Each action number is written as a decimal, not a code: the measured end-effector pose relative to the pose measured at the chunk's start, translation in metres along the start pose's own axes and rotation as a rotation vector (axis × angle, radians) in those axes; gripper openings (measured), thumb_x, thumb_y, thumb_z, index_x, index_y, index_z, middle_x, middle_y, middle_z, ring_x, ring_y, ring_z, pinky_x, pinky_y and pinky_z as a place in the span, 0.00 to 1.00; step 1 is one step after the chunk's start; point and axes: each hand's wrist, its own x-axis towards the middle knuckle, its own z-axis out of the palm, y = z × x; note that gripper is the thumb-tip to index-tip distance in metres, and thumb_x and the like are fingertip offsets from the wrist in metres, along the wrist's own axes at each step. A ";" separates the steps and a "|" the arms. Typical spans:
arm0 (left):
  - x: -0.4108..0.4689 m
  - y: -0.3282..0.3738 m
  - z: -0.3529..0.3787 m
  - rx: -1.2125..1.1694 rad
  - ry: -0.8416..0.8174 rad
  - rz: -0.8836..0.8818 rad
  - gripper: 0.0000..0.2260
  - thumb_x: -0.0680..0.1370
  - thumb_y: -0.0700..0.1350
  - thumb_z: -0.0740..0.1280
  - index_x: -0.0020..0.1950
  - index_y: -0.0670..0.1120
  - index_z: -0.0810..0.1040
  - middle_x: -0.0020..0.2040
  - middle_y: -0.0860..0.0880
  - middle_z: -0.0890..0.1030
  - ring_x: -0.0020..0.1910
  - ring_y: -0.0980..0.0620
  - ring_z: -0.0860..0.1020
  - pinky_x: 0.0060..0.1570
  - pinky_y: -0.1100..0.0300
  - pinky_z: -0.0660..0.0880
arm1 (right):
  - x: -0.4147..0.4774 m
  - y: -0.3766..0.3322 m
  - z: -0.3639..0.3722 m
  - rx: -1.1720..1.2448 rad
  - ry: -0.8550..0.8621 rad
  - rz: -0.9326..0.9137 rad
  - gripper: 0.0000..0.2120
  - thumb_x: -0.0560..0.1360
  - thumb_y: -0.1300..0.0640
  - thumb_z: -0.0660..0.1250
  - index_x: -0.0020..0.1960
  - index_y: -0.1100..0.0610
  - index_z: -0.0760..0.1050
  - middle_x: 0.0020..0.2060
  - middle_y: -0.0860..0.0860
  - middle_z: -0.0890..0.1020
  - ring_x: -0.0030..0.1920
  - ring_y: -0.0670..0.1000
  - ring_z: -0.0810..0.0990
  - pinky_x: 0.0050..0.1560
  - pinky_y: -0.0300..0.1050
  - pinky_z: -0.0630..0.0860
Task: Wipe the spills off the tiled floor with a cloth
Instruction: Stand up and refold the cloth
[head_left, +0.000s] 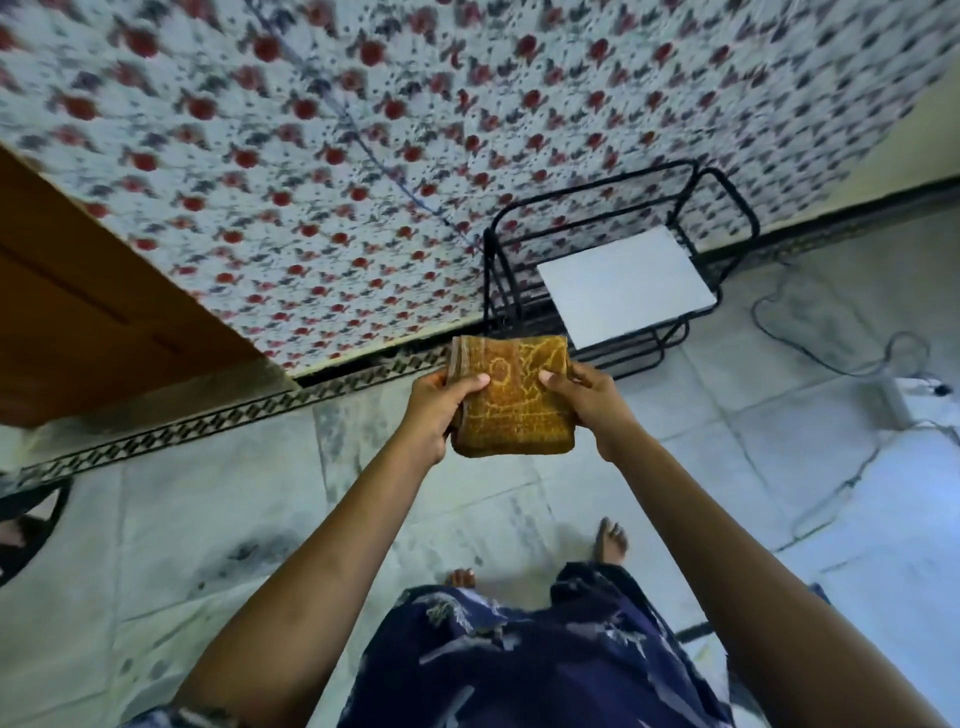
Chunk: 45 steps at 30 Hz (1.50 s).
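A folded orange-brown cloth with a yellow pattern is held out in front of me, above the floor. My left hand grips its left edge with the thumb on top. My right hand grips its right edge the same way. Below lies the pale tiled floor, with dark smudges on the tiles to the left of my bare feet.
A black wire rack with a white board on it stands against the floral-curtained wall. A wooden door is at the left. Cables and a white power strip lie on the floor at the right.
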 end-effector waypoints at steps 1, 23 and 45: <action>0.007 0.005 0.017 0.006 0.005 0.000 0.08 0.71 0.41 0.74 0.46 0.47 0.77 0.48 0.44 0.81 0.50 0.44 0.80 0.52 0.49 0.77 | 0.014 -0.004 -0.014 0.004 0.002 0.008 0.09 0.74 0.55 0.69 0.53 0.55 0.76 0.46 0.51 0.81 0.47 0.51 0.80 0.40 0.42 0.77; 0.212 0.111 0.319 -0.073 0.075 -0.095 0.10 0.75 0.41 0.68 0.56 0.46 0.77 0.48 0.47 0.81 0.46 0.48 0.78 0.53 0.51 0.74 | 0.302 -0.147 -0.260 -0.221 -0.184 0.066 0.14 0.75 0.54 0.67 0.59 0.56 0.74 0.56 0.55 0.79 0.55 0.55 0.78 0.46 0.44 0.76; 0.510 -0.035 0.378 0.036 0.276 -0.151 0.06 0.76 0.41 0.67 0.52 0.47 0.75 0.49 0.47 0.79 0.49 0.45 0.78 0.46 0.55 0.78 | 0.597 0.018 -0.288 -0.517 -0.154 0.224 0.22 0.74 0.59 0.69 0.67 0.57 0.70 0.58 0.55 0.77 0.57 0.56 0.76 0.58 0.52 0.76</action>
